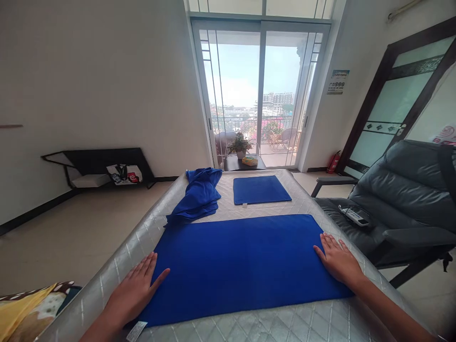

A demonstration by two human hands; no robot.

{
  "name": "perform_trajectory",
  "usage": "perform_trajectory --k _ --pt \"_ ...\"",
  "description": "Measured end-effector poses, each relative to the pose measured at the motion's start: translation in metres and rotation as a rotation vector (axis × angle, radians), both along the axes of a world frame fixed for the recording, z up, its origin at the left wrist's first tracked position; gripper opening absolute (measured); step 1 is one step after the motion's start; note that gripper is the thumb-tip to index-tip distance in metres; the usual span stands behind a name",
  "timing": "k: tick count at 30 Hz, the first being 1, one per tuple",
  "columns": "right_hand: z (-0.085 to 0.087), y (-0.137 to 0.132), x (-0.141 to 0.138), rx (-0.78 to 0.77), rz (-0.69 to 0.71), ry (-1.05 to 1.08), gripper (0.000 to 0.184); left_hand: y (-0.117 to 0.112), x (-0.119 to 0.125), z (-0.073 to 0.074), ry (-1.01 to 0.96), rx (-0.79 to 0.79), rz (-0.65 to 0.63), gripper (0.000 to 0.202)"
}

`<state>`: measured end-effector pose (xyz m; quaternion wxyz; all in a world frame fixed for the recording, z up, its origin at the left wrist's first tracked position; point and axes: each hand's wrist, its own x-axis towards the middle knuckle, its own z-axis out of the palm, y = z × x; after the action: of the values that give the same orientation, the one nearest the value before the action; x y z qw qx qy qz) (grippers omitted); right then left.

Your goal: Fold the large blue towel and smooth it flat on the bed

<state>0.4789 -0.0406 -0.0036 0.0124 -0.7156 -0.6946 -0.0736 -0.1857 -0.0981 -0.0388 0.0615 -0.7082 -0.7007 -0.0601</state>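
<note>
Head view: a large blue cloth lay flat on the mattress, the left hand at its left edge and the right hand at its right, fingers straight, grasping nothing. Beyond lay a smaller flat cloth and a crumpled cloth.
</note>
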Motion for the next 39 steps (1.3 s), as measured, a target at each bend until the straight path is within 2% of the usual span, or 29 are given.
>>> perform_trajectory --k 2,4,6,10,13,15,17,23,27,30,36,39 --pt "0.005 0.004 -0.005 0.033 -0.009 -0.013 0.077 0.008 0.005 0.010 -0.006 -0.009 0.026 0.090" --pt "0.013 0.009 -0.025 0.053 0.017 0.006 0.072 0.022 0.026 0.023 -0.015 0.032 0.011 0.092" --pt "0.023 0.015 -0.063 0.038 0.105 0.046 0.069 0.038 0.066 0.038 -0.032 0.082 -0.072 0.090" --pt "0.037 0.031 -0.164 -0.058 0.339 0.175 0.068 0.074 0.177 0.059 -0.135 0.044 -0.330 0.078" --pt "0.038 0.045 -0.222 -0.050 0.476 0.230 0.065 0.097 0.241 0.062 -0.194 0.019 -0.459 0.078" --pt "0.033 0.053 -0.241 -0.065 0.491 0.245 0.062 0.107 0.263 0.057 -0.225 0.022 -0.491 0.076" --pt "0.027 0.059 -0.247 -0.088 0.473 0.248 0.062 0.112 0.272 0.050 -0.248 0.013 -0.482 0.074" --pt "0.016 0.063 -0.242 -0.095 0.447 0.265 0.065 0.114 0.270 0.038 -0.244 -0.005 -0.443 0.078" --pt "0.016 0.071 -0.220 -0.110 0.392 0.266 0.069 0.118 0.249 0.036 -0.235 -0.025 -0.397 0.080" --pt "0.016 0.080 -0.183 -0.122 0.290 0.235 0.070 0.122 0.211 0.033 -0.219 -0.028 -0.304 0.080" --pt "0.010 0.090 -0.082 -0.118 0.066 0.155 0.070 0.123 0.103 0.020 -0.164 -0.040 -0.086 0.083" --pt "0.005 0.091 -0.044 -0.087 -0.023 0.132 0.071 0.121 0.057 0.012 -0.157 -0.012 -0.004 0.082"
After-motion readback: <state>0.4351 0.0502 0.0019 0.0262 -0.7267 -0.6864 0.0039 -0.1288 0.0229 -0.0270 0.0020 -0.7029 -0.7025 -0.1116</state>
